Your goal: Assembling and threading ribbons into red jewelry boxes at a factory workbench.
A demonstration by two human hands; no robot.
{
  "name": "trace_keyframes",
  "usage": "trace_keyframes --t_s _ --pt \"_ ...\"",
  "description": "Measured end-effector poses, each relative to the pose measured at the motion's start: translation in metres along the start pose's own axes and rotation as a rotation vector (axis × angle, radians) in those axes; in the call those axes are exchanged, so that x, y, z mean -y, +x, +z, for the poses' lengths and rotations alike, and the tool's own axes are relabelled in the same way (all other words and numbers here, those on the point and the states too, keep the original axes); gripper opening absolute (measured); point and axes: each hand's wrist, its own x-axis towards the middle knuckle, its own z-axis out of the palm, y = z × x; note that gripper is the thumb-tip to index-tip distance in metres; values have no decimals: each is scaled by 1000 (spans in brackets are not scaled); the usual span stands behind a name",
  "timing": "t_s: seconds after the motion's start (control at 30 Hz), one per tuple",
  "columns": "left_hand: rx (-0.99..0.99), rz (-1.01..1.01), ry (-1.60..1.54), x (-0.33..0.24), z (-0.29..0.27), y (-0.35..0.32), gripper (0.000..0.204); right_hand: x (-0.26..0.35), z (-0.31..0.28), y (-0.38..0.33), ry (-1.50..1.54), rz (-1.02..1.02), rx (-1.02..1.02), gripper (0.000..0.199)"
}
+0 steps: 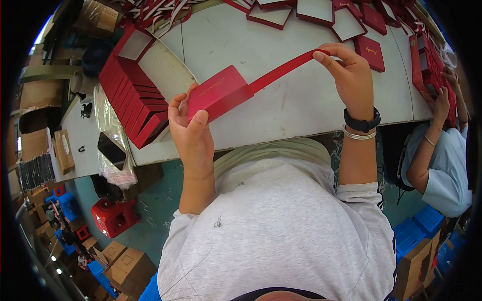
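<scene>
The left hand (190, 131) pinches a flat red box (217, 93) at its near corner, thumb on top, so the box stays up off the white table (281, 105). The right hand (349, 75) pinches the far end of a long red strip (283, 71) that comes off the box and holds it stretched tight, so it stays straight. A row of red boxes (133, 100) leans together at the left. More red lids (321, 11) lie across the far side. Another person's hand (442, 103) reaches into a pile at the right.

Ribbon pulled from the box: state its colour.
Red, matching the box; the ribbon shows best in the head view.
</scene>
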Motion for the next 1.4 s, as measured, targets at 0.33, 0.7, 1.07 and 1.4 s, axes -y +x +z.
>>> trace_keyframes --t_s 0.33,0.7,1.07,1.4 --pt "160 25 -91 6 4 1 75 4 19 -3 103 18 65 19" --pt "235 -5 -123 16 6 2 86 8 35 -4 142 -26 97 19" --pt "277 -43 -151 25 9 0 87 14 41 -2 132 4 188 19" --pt "260 -23 -183 30 6 2 84 14 42 0 120 1 179 19"
